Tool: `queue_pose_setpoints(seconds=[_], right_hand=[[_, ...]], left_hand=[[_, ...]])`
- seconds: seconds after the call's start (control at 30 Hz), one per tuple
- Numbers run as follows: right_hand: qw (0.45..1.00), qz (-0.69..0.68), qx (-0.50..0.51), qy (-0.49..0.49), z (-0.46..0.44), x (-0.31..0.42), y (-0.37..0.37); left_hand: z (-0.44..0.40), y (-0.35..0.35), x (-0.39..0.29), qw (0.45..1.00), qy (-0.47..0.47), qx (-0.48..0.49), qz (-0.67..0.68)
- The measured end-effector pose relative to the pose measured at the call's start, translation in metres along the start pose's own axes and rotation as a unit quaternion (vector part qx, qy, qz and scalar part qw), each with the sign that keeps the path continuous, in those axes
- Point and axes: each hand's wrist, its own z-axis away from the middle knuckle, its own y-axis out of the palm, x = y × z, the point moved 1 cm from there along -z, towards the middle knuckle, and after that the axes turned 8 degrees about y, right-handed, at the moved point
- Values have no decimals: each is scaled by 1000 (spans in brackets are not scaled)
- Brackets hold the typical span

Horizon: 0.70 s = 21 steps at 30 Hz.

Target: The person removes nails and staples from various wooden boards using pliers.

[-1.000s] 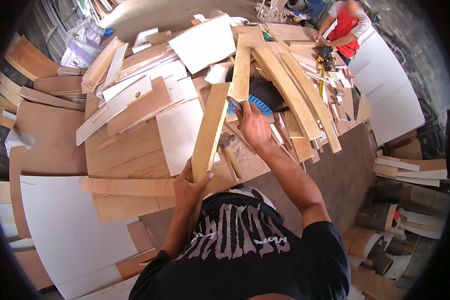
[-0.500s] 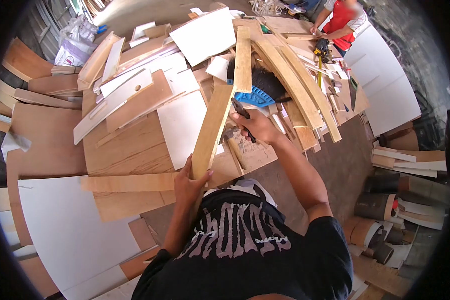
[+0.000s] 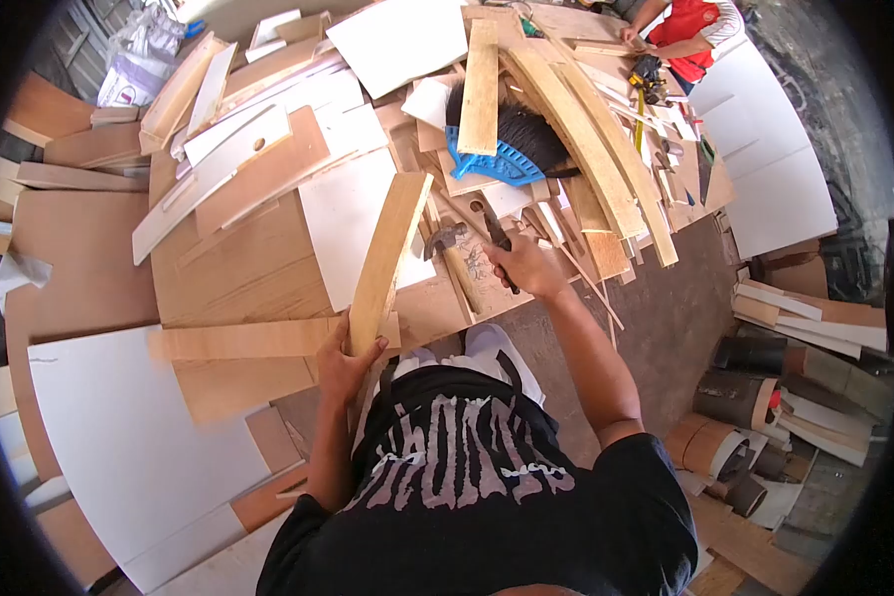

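Note:
My left hand is wrapped round the lower end of a light wooden board, which slants up and to the right above the worktable. In my right hand is a dark-handled tool, its head pointing up and left; its exact kind is hard to make out. Between the two hands a hammer lies on the table. Past the tool, a blue brush with black bristles lies partly under another wooden plank.
Long planks lie at the right of the worktable, white panels and offcuts at its left and back. A co-worker in red stands at the back right. Curved pieces are stacked on the lower right floor.
The held board has come away from the far plank and shifted slightly left. My right hand has moved down and right with the tool, away from the board.

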Motion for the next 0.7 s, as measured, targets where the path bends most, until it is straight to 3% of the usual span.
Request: queue_pose_setpoints(seconds=[0.03, 0.1, 0.17, 0.3, 0.5, 0.6, 0.7], right_hand=[[994, 93, -52, 9, -5, -12, 1], [992, 122, -37, -3, -20, -41, 1], [977, 189, -94, -25, -42, -85, 5], [970, 220, -99, 11, -61, -113, 5], [948, 272, -164, -35, -60, -129, 13], [933, 317, -168, -29, -58, -130, 17], [952, 251, -167, -59, -74, -151, 22]], left_hand=[[2, 3, 2, 1000, -8, -3, 0], [6, 11, 6, 1000, 19, 4, -18], [14, 22, 10, 1000, -3, 8, -16], [29, 53, 15, 999, -41, 3, -18], [40, 73, -31, 991, -104, 0, -81], [49, 80, -8, 995, -81, -24, -52], [51, 85, -2, 997, -58, -54, -18]])
